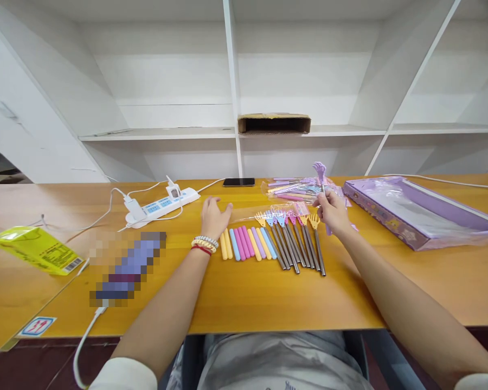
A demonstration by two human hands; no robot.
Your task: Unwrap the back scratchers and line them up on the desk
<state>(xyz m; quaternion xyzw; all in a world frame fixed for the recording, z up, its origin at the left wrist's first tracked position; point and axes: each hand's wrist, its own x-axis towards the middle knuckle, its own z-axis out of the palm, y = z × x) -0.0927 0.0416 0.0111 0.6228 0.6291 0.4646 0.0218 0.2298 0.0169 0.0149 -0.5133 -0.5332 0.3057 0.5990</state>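
Observation:
My right hand [334, 212] is closed around a purple back scratcher [320, 171], its claw head pointing up and a bit of purple handle showing below the fingers. My left hand [216, 218] rests over the table with thumb and fingers apart, beside the left end of a clear plastic sleeve [250, 213]. Just below that sleeve lies a row of yellow, blue, pink and purple handles [244, 242]. To their right are several metal rods [295, 246] with coloured claw heads, laid side by side.
Packaged back scratchers [296, 187] lie behind. A purple box tray [415, 238] with plastic film stands right. Leftward are a power strip [162, 206], a pixelated object [132, 265] and a yellow box [36, 249]. A black phone [238, 182] lies before shelves holding a cardboard box [274, 123].

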